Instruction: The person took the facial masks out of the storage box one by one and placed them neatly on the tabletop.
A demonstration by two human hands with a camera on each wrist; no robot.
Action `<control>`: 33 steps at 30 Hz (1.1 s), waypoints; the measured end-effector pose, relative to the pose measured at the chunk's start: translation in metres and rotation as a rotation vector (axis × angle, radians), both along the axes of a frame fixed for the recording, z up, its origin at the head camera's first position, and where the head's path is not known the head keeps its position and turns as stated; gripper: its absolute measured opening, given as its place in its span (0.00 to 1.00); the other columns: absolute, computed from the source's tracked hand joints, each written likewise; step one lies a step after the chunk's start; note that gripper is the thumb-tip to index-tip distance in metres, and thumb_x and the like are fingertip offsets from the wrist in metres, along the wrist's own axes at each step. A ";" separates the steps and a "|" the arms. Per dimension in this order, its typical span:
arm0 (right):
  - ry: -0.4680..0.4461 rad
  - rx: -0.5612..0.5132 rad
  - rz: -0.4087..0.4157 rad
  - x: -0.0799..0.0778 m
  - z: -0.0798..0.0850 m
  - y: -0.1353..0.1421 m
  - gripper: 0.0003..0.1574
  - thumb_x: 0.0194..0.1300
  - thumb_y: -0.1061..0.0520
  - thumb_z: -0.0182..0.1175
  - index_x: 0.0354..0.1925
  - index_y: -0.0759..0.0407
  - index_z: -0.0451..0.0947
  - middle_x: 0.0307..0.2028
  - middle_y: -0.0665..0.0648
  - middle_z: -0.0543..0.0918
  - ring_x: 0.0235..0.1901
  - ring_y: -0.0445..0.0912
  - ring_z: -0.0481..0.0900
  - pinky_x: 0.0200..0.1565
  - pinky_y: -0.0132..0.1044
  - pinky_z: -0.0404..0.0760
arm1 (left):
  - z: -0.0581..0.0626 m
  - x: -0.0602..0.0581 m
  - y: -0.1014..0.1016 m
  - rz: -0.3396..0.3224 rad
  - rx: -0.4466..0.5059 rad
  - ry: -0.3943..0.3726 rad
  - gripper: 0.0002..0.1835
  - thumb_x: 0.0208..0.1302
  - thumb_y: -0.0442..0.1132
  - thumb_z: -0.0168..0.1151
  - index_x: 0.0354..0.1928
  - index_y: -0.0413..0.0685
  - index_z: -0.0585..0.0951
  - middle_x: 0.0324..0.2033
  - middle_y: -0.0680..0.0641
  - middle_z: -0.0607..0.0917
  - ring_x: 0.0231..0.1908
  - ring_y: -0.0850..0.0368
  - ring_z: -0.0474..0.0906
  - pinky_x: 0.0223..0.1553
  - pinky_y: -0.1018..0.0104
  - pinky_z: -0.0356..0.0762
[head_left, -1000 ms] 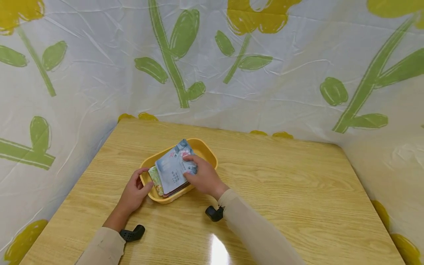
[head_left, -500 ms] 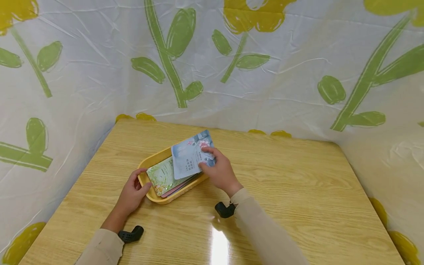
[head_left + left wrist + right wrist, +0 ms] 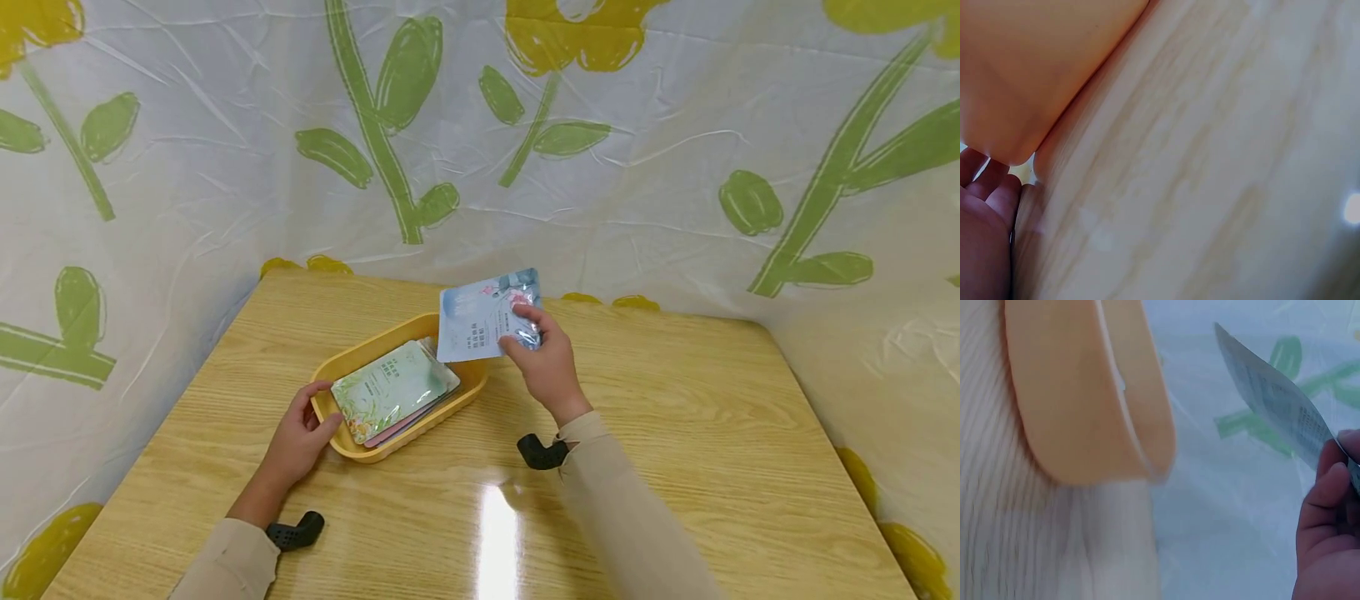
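Towards the back-left part of your worktop (image 3: 675, 417) sits the tray (image 3: 470, 380), your left hand (image 3: 296, 442) gripping its left end. In it there's a stack (image 3: 405, 404), green packet (image 3: 386, 382) on top, so I'd call that lot left to do. The blue packet (image 3: 480, 317) looks sorted as far as getting clear: your right hand (image 3: 551, 362) has it pinched over the tray's back-right corner. Chinese-looking print on both, too small to read, no brand I can make out.
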State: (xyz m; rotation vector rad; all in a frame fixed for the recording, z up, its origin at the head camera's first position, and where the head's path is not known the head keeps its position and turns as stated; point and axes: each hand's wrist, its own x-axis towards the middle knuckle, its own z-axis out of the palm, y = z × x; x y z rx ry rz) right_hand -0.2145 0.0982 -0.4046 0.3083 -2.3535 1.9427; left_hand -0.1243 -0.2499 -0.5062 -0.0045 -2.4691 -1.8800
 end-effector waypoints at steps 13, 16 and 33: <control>-0.059 -0.002 -0.153 -0.029 -0.015 0.039 0.32 0.71 0.59 0.59 0.70 0.64 0.65 0.62 0.65 0.72 0.53 0.52 0.75 0.42 0.26 0.78 | -0.002 -0.001 -0.003 0.002 0.023 0.013 0.27 0.73 0.32 0.56 0.69 0.36 0.61 0.70 0.31 0.60 0.70 0.40 0.58 0.56 0.85 0.61; -0.104 -0.001 -0.169 -0.036 -0.020 0.048 0.33 0.71 0.59 0.59 0.71 0.63 0.64 0.63 0.65 0.71 0.53 0.52 0.75 0.43 0.26 0.77 | -0.001 -0.002 -0.003 0.003 0.026 0.008 0.27 0.73 0.32 0.57 0.69 0.36 0.60 0.70 0.32 0.59 0.70 0.40 0.58 0.56 0.85 0.60; -0.321 0.165 -0.165 -0.051 -0.061 0.080 0.37 0.70 0.60 0.60 0.73 0.66 0.61 0.67 0.67 0.67 0.55 0.52 0.69 0.55 0.37 0.72 | -0.004 -0.003 -0.002 -0.005 0.012 0.016 0.27 0.72 0.32 0.57 0.69 0.36 0.62 0.70 0.32 0.60 0.70 0.39 0.59 0.56 0.85 0.61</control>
